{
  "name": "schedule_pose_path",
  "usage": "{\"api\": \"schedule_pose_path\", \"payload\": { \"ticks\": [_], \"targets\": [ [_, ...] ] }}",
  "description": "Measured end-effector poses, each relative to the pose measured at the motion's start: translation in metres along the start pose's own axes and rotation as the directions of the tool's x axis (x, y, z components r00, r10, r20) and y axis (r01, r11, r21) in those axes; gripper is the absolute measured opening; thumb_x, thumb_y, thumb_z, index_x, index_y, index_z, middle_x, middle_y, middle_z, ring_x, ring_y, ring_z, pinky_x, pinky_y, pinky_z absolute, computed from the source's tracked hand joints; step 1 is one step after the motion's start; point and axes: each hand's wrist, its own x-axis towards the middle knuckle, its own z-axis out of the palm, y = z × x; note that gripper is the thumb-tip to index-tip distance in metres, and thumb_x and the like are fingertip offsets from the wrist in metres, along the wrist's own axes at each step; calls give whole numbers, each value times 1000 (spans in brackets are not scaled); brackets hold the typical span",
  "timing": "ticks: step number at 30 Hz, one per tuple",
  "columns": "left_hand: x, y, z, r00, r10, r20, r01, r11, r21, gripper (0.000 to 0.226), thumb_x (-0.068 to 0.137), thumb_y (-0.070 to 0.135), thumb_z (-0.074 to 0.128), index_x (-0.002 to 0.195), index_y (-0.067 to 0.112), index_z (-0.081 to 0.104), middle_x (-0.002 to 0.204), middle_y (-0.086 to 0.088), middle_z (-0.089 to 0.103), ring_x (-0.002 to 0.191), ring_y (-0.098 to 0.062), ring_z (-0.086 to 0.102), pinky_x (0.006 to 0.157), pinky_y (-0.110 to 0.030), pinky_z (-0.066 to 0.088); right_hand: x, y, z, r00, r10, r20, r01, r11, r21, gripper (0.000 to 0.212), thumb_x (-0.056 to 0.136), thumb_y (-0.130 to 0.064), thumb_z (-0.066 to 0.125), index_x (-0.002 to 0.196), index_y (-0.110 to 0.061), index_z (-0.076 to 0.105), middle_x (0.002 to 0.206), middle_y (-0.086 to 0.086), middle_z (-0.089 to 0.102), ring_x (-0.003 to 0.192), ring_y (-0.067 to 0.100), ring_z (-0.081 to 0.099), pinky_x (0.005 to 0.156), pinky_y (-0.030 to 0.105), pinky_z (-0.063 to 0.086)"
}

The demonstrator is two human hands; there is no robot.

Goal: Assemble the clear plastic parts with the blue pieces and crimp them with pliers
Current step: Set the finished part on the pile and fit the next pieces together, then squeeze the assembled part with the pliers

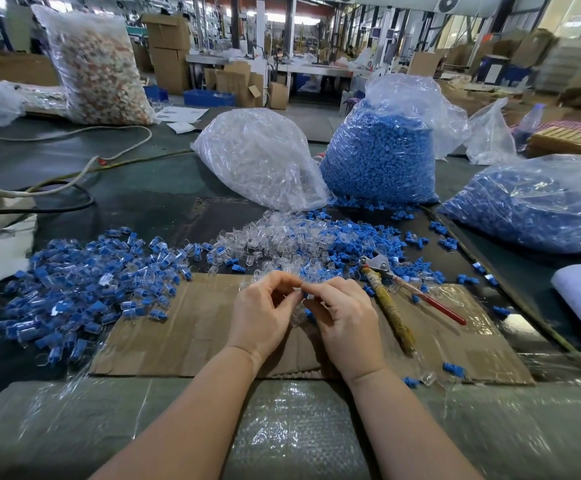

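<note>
Left hand (265, 311) and right hand (342, 315) pinch a clear part (297, 293) over the cardboard (185, 327), mating by feel; pliers (384, 289) parked beside right hand.

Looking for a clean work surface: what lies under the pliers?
The pliers lie on brown cardboard, their head over loose blue pieces. Anything beneath the cardboard is hidden.
</note>
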Motion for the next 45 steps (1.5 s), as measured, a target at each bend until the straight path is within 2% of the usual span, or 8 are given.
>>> {"api": "schedule_pose_path", "payload": {
  "ticks": [5, 9, 13, 17, 26, 31, 35, 45],
  "targets": [
    [-1, 0, 0, 1000, -18, 2, 18, 1000, -20, 27, 81, 8, 70, 78, 33, 61, 69, 10, 63, 63, 2, 57, 61, -8, 46, 1, -1, -2, 995, 91, -47, -92, 996, -16, 22, 77, -10, 64, 99, -9, 69, 89, 3, 64, 85, 25, 60, 79, 38, 45],
    [-2, 1, 1, 1000, -30, 4, 30, 999, -12, 30, 82, 9, 69, 76, 36, 59, 67, 11, 62, 61, 3, 55, 60, -9, 45, 7, 7, -12, 923, 367, -111, -383, 896, -223, 34, 85, -12, 61, 119, -10, 60, 114, 6, 59, 111, 23, 51, 97, 36, 31],
    [-2, 3, 0, 1000, -26, 11, 26, 1000, -15, 31, 83, 8, 68, 76, 36, 58, 69, 11, 63, 64, 0, 57, 60, -8, 47, 18, 23, -32, 680, 733, -10, -560, 510, -653, 60, 93, -35, 45, 145, -12, 25, 147, 15, 32, 136, 30, 28, 111, 52, 17],
    [-2, 5, 0, 999, -30, 16, 30, 999, -24, 30, 83, 7, 67, 78, 34, 58, 72, 9, 64, 68, -2, 60, 62, -8, 48, 24, 34, -45, 471, 876, 101, -547, 380, -746, 71, 94, -42, 42, 150, -14, 9, 156, 14, 14, 141, 36, 14, 110, 62, 4],
    [0, 5, -3, 996, -93, 3, 93, 987, -131, 15, 83, 5, 66, 86, 20, 64, 81, -1, 68, 77, -13, 65, 73, -20, 54, 22, 23, -44, 665, 739, 105, -433, 497, -752, 31, 95, -35, 38, 114, -11, 44, 128, 19, 41, 119, 34, 37, 92, 45, 36],
    [2, 5, -5, 992, -129, -13, 124, 972, -197, 19, 82, 4, 66, 83, 22, 63, 80, 0, 68, 77, -11, 64, 71, -13, 51, 18, 11, -51, 788, 563, 247, -438, 796, -418, 30, 99, -36, 35, 96, -9, 48, 98, 12, 53, 95, 29, 52, 81, 39, 45],
    [5, 5, -6, 981, -186, -55, 163, 944, -287, 18, 81, 1, 68, 81, 19, 64, 80, -3, 68, 77, -14, 65, 68, -13, 51, 27, -11, -63, 663, 519, 539, -624, 781, 17, 10, 91, -22, 57, 93, -12, 55, 76, 1, 57, 54, 0, 51, 48, 15, 41],
    [8, 1, -9, 961, -243, -129, 171, 895, -411, 18, 81, -2, 66, 79, 15, 63, 73, 0, 66, 64, 2, 61, 60, -10, 48, 33, -40, -69, 491, 510, 706, -565, 803, -188, 19, 88, -10, 47, 71, -14, 39, 73, 1, 42, 57, 13, 36, 51, 27, 27]
  ]
}}
